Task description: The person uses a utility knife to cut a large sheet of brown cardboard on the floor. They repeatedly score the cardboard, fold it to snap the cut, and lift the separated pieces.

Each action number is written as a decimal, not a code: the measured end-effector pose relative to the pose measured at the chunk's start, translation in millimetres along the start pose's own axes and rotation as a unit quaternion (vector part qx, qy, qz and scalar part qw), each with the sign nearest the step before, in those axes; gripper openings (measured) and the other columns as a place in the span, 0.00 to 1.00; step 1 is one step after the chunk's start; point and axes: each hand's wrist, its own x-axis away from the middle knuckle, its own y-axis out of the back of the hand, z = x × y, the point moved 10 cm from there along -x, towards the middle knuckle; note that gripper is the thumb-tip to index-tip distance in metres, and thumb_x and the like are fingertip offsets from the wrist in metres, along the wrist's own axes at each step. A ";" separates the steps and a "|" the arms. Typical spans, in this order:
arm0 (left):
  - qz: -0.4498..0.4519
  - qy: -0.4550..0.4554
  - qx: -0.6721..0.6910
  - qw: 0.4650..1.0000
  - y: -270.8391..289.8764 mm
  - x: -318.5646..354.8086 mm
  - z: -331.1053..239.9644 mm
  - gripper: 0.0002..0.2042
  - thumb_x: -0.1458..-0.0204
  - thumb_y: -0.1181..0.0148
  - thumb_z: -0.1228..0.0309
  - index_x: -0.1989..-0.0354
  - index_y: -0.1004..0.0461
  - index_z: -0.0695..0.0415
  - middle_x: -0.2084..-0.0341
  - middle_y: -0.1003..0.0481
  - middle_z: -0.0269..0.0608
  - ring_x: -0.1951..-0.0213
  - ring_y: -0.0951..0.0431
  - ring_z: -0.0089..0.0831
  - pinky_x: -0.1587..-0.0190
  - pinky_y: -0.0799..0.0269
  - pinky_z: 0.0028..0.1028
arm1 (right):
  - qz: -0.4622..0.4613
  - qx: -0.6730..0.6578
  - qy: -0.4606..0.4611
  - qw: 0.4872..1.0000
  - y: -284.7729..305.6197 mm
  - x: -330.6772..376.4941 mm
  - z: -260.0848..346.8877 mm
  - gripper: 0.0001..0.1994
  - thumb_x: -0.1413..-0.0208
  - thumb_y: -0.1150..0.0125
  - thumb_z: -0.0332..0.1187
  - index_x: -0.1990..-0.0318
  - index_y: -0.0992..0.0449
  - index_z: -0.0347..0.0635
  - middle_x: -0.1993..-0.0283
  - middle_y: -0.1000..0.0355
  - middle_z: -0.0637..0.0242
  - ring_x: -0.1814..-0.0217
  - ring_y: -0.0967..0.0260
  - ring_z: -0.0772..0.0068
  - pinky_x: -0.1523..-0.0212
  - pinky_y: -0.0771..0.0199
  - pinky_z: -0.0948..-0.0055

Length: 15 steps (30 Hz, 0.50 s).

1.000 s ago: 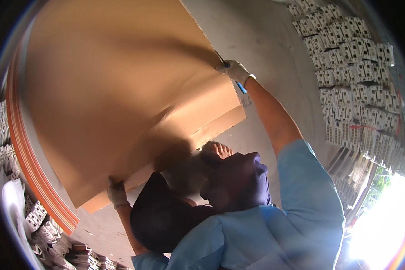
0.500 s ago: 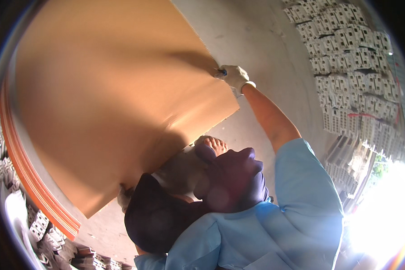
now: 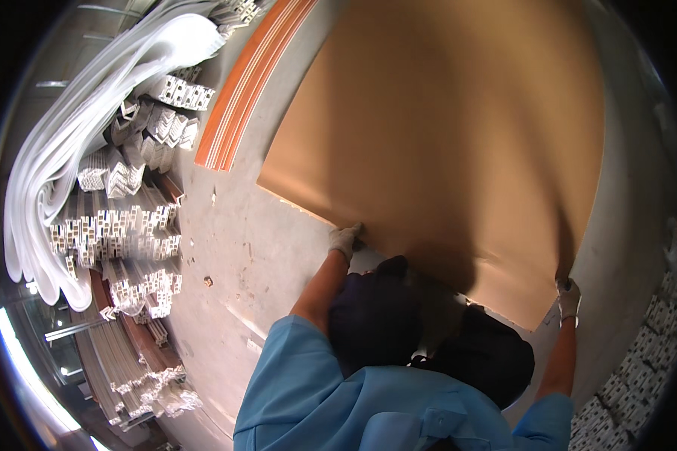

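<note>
A large brown cardboard sheet (image 3: 399, 113) spreads over the grey floor in front of my bent knees. My left hand (image 3: 344, 240), in a pale work glove, grips its near edge to the left of my knees, the darker fingertips lying over the board. On the sheet's right edge, close to the near right corner, my right hand (image 3: 569, 299) is closed, also in a pale glove. Something small and dark shows at its fingertips, too unclear to name. A crease runs across the cardboard near that corner. My knees hide part of the near edge.
Orange strips with white lines (image 3: 252, 79) lie on the floor left of the sheet. Farther left are stacked white hollow profiles (image 3: 116, 233) and a folded bundle of long white sheeting (image 3: 75, 128). More stacked profiles (image 3: 632, 376) stand at the lower right.
My view has swung left, so the sheet now appears farther right. My right hand has moved along the sheet's right edge toward the near corner. My left hand now shows plainly at the near edge.
</note>
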 end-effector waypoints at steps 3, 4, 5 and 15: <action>0.002 -0.013 0.013 1.000 -0.5 1.3 -4.1 0.15 0.51 0.31 0.65 0.58 0.25 0.58 0.71 0.21 0.43 0.76 0.21 0.37 0.74 0.23 0.36 | -0.013 0.079 0.019 0.997 0.8 -9.2 -5.3 0.14 0.47 0.37 0.40 0.66 0.25 0.36 0.73 0.29 0.57 0.71 0.36 0.68 0.65 0.32 0.66; -0.001 -0.023 0.023 0.999 -1.0 0.5 -5.4 0.15 0.51 0.31 0.65 0.58 0.25 0.58 0.70 0.21 0.44 0.76 0.21 0.37 0.73 0.23 0.36 | -0.021 0.074 0.048 0.996 1.1 -10.7 -2.4 0.14 0.47 0.36 0.40 0.66 0.25 0.36 0.74 0.30 0.61 0.73 0.37 0.72 0.68 0.33 0.68; 0.004 -0.012 0.021 1.000 -3.1 -0.4 -3.0 0.15 0.50 0.32 0.65 0.58 0.25 0.59 0.70 0.22 0.43 0.75 0.21 0.37 0.73 0.23 0.36 | -0.031 0.068 0.062 0.995 3.2 -11.4 -2.0 0.13 0.48 0.35 0.39 0.66 0.25 0.37 0.75 0.31 0.66 0.75 0.38 0.76 0.72 0.34 0.70; 0.169 -0.044 0.014 0.985 -17.3 -10.5 27.1 0.15 0.46 0.39 0.56 0.67 0.23 0.57 0.76 0.25 0.39 0.76 0.26 0.32 0.72 0.28 0.30 | -0.030 -0.013 0.013 0.999 1.5 -9.5 -20.3 0.11 0.48 0.36 0.35 0.60 0.22 0.39 0.70 0.25 0.68 0.72 0.32 0.76 0.68 0.30 0.68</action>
